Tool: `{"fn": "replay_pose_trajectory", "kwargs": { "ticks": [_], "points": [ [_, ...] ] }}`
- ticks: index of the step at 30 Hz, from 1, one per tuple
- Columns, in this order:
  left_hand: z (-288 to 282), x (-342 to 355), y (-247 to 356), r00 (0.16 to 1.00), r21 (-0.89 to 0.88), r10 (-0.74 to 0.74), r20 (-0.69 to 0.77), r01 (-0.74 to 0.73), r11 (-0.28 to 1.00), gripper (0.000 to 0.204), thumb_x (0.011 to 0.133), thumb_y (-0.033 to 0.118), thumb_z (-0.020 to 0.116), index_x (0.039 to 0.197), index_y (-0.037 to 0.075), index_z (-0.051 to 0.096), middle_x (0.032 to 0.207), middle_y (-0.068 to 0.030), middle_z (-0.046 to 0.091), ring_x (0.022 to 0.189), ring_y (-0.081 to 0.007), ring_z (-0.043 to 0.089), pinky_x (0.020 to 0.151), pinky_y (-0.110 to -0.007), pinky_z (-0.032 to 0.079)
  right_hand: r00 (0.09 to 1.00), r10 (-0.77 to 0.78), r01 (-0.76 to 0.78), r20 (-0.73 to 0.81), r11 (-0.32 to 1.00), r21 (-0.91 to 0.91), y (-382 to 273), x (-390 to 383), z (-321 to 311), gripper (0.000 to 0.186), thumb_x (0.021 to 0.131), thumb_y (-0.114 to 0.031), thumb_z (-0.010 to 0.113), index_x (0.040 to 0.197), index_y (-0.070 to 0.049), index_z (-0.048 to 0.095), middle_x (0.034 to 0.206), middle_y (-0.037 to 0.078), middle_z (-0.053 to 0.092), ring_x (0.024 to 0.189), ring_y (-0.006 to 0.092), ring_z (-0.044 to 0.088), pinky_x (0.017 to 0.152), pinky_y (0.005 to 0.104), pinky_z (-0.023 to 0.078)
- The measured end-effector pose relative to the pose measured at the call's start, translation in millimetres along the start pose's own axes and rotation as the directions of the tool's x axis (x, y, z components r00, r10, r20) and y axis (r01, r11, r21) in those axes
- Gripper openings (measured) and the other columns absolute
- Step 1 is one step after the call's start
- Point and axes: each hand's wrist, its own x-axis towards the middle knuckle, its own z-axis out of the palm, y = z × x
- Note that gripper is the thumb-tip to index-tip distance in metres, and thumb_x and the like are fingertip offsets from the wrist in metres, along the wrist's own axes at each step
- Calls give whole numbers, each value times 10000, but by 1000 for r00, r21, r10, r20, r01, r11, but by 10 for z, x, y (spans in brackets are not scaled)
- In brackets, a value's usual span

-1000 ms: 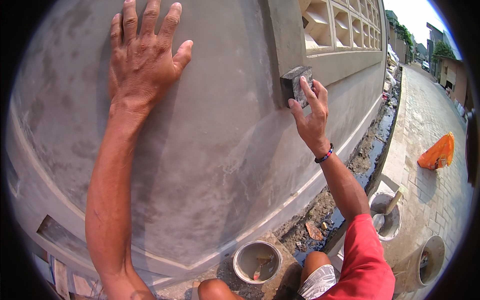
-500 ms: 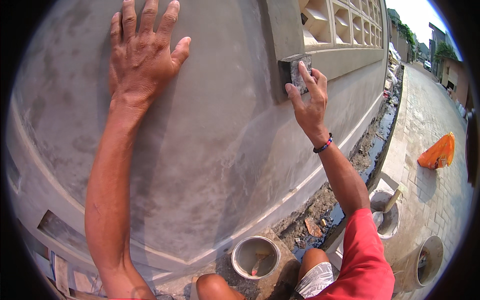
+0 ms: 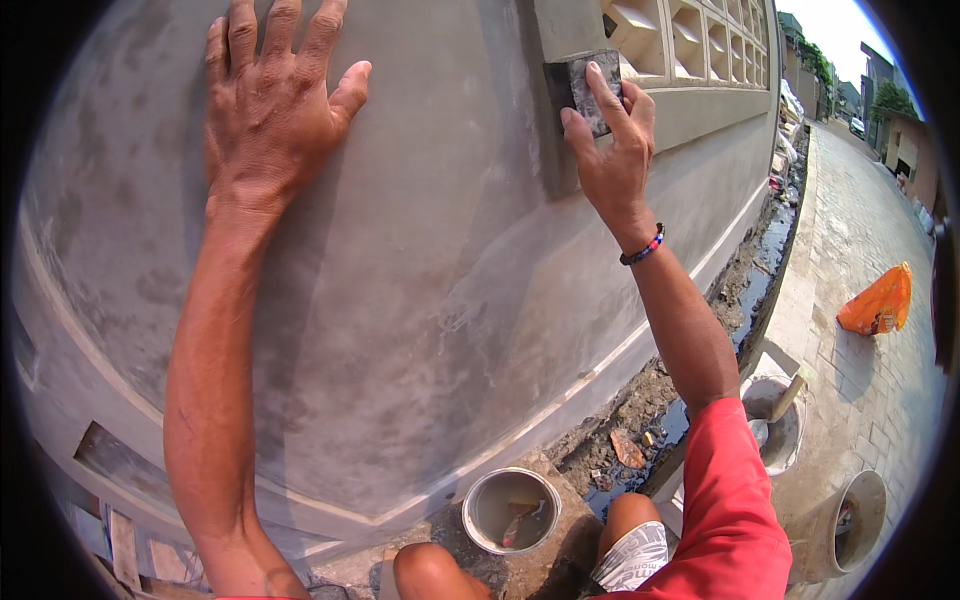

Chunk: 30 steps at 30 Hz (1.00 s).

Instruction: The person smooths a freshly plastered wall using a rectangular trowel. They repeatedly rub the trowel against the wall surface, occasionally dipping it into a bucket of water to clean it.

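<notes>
My left hand (image 3: 268, 120) lies on the smooth grey plastered wall (image 3: 420, 260), fingers spread and pointing up. My right hand (image 3: 615, 165) grips a dark, dust-whitened rectangular block (image 3: 590, 95), with the index finger over its face and the thumb at its lower left. The block is against the raised grey border (image 3: 555, 28) at the lower-left corner of a panel of pale ventilation blocks (image 3: 687, 42). The fingertips behind the block are partly hidden.
Below, a bucket (image 3: 510, 510) holds murky water and a tool beside my knees. A dirty drain (image 3: 745, 300) runs along the wall's foot. On the paved lane are an orange bag (image 3: 875, 305), a white bucket with a handled tool (image 3: 760, 390) and another bucket (image 3: 850, 525).
My right hand and the block have moved up along the border, from below the panel's corner to level with it. My left hand has shifted slightly up and left on the wall.
</notes>
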Motion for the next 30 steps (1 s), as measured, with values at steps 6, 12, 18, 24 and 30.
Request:
{"fn": "replay_pose_trajectory", "kwargs": {
  "ticks": [6, 12, 18, 24, 30],
  "points": [
    [-58, 27, 11, 999, -114, -9, -47, 3, 993, 645, 856, 368, 650, 1409, 78, 493, 1548, -183, 321, 1486, -396, 162, 1227, -543, 141, 993, 72, -78, -90, 995, -57, 237, 653, 90, 517, 844, -220, 746, 1344, -149, 637, 1174, 186, 539, 1123, 310, 531, 975, 407, 443],
    [-15, 18, -75, 997, -49, 25, -70, -29, 998, 638, 850, 357, 642, 1407, 81, 496, 1545, -186, 326, 1484, -398, 168, 1224, -538, 152, 1000, -27, 27, -13, 999, 19, 59, -72, 95, 541, 837, -245, 741, 1354, -142, 620, 1209, 223, 517, 1182, 382, 483, 1016, 462, 409],
    [-22, 36, -55, 998, -80, 11, -60, -16, 997, 645, 862, 345, 623, 1435, 92, 470, 1556, -190, 322, 1491, -396, 162, 1222, -546, 141, 999, 29, -28, -28, 999, 43, -104, 835, 50, 516, 856, -181, 704, 1349, -74, 599, 1204, 224, 570, 1140, 365, 518, 989, 445, 424],
    [262, 27, -261, 975, 4, 112, -191, -113, 994, 585, 943, 473, 555, 1481, 278, 433, 1573, -11, 347, 1453, -327, 297, 1204, -514, 259, 1000, -22, 22, 1, 1000, 9, 15, -238, 26, 531, 838, -226, 743, 1355, -188, 624, 1215, 212, 498, 1151, 376, 478, 1001, 466, 410],
    [262, 46, -216, 961, -48, 122, -249, -139, 989, 574, 950, 459, 548, 1482, 277, 433, 1572, -11, 350, 1454, -326, 298, 1205, -515, 257, 995, 72, -70, -67, 997, 33, 80, 552, 120, 543, 819, -195, 753, 1349, -201, 633, 1182, 221, 525, 1172, 364, 461, 1019, 470, 392]
  ]
}}
